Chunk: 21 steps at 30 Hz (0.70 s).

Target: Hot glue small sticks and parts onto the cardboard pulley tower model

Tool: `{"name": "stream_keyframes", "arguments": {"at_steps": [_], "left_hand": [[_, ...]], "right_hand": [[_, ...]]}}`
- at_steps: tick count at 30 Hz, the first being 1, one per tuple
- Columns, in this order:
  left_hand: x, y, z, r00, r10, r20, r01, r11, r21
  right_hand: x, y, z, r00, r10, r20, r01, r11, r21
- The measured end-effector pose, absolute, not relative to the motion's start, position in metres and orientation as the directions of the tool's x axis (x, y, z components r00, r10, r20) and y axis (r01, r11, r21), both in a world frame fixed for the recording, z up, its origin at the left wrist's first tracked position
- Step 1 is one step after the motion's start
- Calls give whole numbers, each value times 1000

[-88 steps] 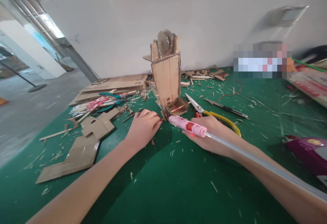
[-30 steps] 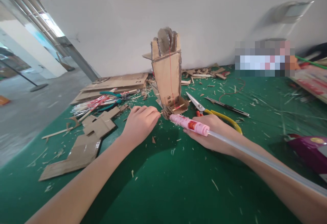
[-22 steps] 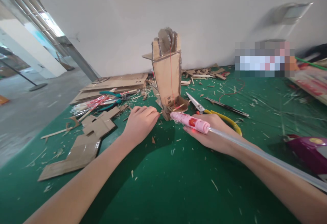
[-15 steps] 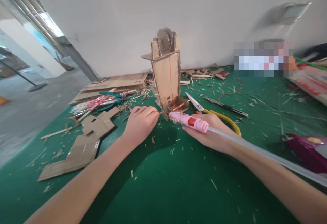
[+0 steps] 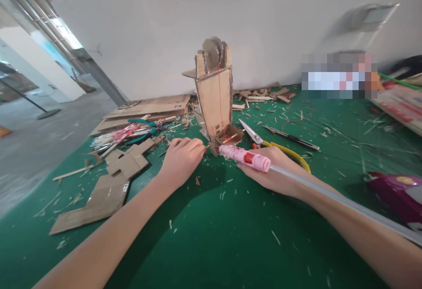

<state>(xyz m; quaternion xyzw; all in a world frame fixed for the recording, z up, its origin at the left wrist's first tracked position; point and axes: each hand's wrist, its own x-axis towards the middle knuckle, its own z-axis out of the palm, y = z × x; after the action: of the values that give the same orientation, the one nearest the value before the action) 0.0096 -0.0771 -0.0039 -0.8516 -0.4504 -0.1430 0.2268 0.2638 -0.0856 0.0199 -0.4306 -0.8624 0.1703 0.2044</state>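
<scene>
A tall cardboard structure (image 5: 216,100) with round discs on top and a red string down its front stands upright at the centre. At its foot, my left hand (image 5: 184,157) is closed on a thin wooden stick (image 5: 207,146) that reaches a small brown cardboard piece (image 5: 215,146). My right hand (image 5: 273,170) lies under and beside a pink tube (image 5: 245,157) with a long clear rod (image 5: 316,188) running back over my forearm. The tube's front end is by the small cardboard piece. Most of my right fingers are hidden behind the tube.
Yellow-handled scissors (image 5: 286,150) and a craft knife (image 5: 293,138) lie right of the structure. Cut cardboard (image 5: 108,192), teal-handled pliers (image 5: 141,123) and stacked sheets (image 5: 148,104) are on the left. A purple object (image 5: 395,196) sits at the right. Scraps litter the green table (image 5: 204,245).
The pink tube and my right hand have shifted very slightly to the right. The small cardboard piece at the stick's end looks slightly turned. My left hand has barely moved.
</scene>
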Motion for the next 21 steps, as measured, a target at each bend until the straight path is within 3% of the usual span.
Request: {"name": "stream_keyframes", "arguments": {"at_steps": [9, 21], "left_hand": [[10, -77, -4, 549, 714, 435, 835, -483, -262], [12, -76, -8, 540, 758, 366, 841, -470, -268]], "right_hand": [[265, -87, 21, -494, 856, 154, 708, 499, -500], [265, -84, 18, -545, 826, 142, 690, 538, -484]]}}
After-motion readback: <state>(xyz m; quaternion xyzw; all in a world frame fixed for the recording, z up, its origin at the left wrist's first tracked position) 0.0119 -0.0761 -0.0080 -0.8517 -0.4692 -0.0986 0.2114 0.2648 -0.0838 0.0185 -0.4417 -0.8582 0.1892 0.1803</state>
